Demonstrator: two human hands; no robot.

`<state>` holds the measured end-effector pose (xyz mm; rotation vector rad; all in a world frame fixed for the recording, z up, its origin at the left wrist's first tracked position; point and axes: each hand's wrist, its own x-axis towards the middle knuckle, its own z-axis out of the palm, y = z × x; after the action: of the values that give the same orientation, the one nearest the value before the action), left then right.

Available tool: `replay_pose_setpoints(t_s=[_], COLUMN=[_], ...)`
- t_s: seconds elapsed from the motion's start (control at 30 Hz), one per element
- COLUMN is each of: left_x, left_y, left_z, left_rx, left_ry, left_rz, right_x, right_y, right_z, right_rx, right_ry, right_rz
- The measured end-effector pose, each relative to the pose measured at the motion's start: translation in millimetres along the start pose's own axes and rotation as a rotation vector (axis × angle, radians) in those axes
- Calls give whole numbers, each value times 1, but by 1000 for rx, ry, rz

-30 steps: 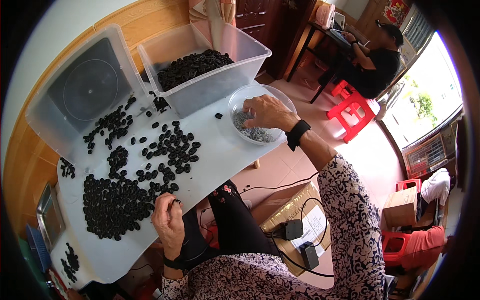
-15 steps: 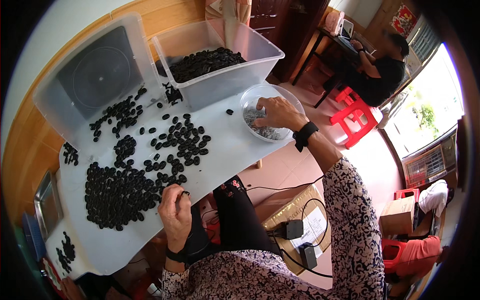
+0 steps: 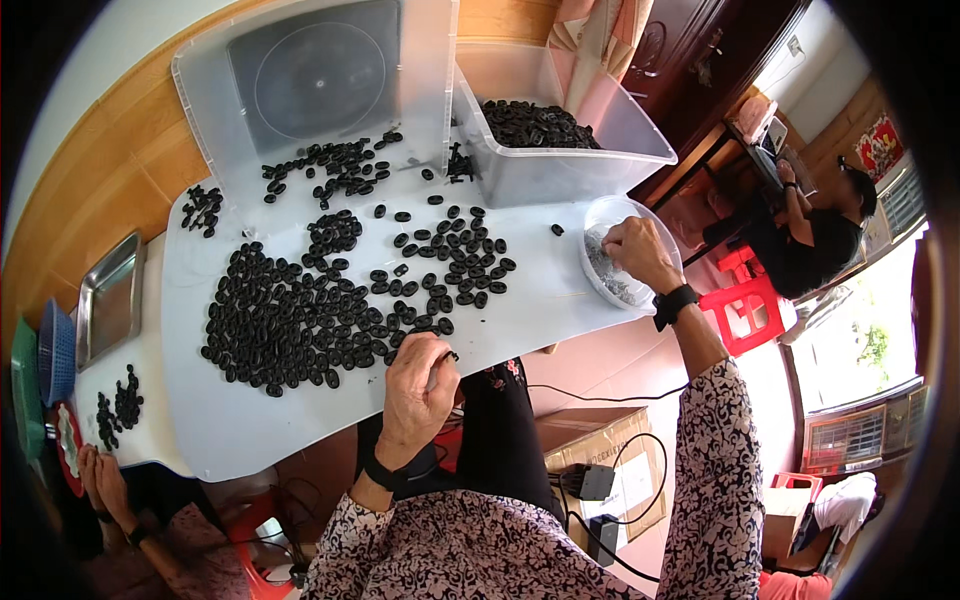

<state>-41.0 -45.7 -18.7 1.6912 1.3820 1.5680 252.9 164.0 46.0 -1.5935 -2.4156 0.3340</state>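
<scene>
- Pinching a small black piece (image 3: 454,356) at the fingertips of the left hand (image 3: 418,392), by the near edge of the white table (image 3: 545,312); mostly hidden by curled fingers, with only a dark end showing.
- Bent in at the knuckles on that hand, with the thumb against the forefinger side; cannot tell how hard the squeeze.
- Reaching with the right hand (image 3: 643,252) into the clear round tub (image 3: 606,207), fingers bent over loose grey bits (image 3: 614,280); cannot tell whether grasping any or merely touching.
- Judging by size and look, probably very light and likely hard plastic: stiff, not apt to crumple.
- Likely somewhat slippery, going by the smooth, rounded outlines of the loose black pieces (image 3: 275,320) spread beside the left hand; apt to squirt out of a pinch on a curved end.
- Best held by the two long sides, between the pads of thumb and forefinger, leaving the face free.
- Probably hard to break with fingers alone, yet easy to drop over the table edge.
- Likely fiddlier with the grey bits: fine, perhaps metal, and prone to cling together; best nipped with fingertips rather than scooped.
- Lying just beside the tub, apart from the spread: a single black piece (image 3: 557,230), easy to reach from any side.
</scene>
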Motion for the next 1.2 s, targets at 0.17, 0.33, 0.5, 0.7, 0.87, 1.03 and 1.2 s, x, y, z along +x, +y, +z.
replay_pose_setpoints(t_s=[0.17,0.33,0.5,0.7,0.87,1.03,1.2], left_x=[0,-1,1,-3,-2,1,2], left_y=[-1,-2,-3,-7,-3,-2,0], left_z=[1,-1,4,0,3,2,0], left_rx=[-29,10,-9,24,-20,-21,5], left_ry=[-8,-3,-20,-7,9,-15,-8], left_rz=[7,3,16,-66,-42,27,28], right_x=[-2,3,-3,12,23,33,35], right_y=[8,6,-5,-89,-100,-90,-95], right_z=[0,-1,-16,-9,42,66,64], right_rx=[-14,-38,-47,60,-7,-51,-53], right_ry=[93,129,123,117,83,120,95], right_rz=[8,-57,-18,-209,-257,-216,-207])
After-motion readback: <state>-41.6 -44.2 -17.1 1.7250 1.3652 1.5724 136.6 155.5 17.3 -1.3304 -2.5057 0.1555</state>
